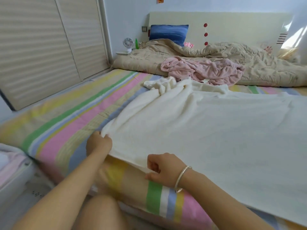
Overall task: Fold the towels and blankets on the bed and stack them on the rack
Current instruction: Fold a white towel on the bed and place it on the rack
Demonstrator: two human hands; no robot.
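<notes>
The white blanket (207, 130) lies spread over the near half of the bed (71, 118), mostly flat. Its far left part is bunched into folds, and its near edge hangs just past the side of the mattress.

The left hand (98, 143) grips the blanket's near left corner, fingers curled round the cloth, at the edge of the striped sheet (49, 130). The right hand (163, 169) pinches the near edge a little further along, thumb under the hem and fingers curled over it, lifting that edge slightly off the mattress. A silver bangle (182, 178) sits on the right wrist. The two hands are near each other on the same edge, but apart.

Beyond the white blanket, a pink blanket (204, 70) lies crumpled in a heap. It touches the white one's bunched far end and rests partly on a beige quilt (259, 65) that is rumpled across the head of the bed. A blue pillow (168, 34) leans upright against the headboard (232, 24).

To the left of the pillow stand a small white fan (128, 44) and a green bottle (136, 44). Slatted wardrobe doors (46, 40) run along the left side of the bed.

At the lower left corner is a blurred white frame with pink cloth (11, 163); I cannot tell what it is.
</notes>
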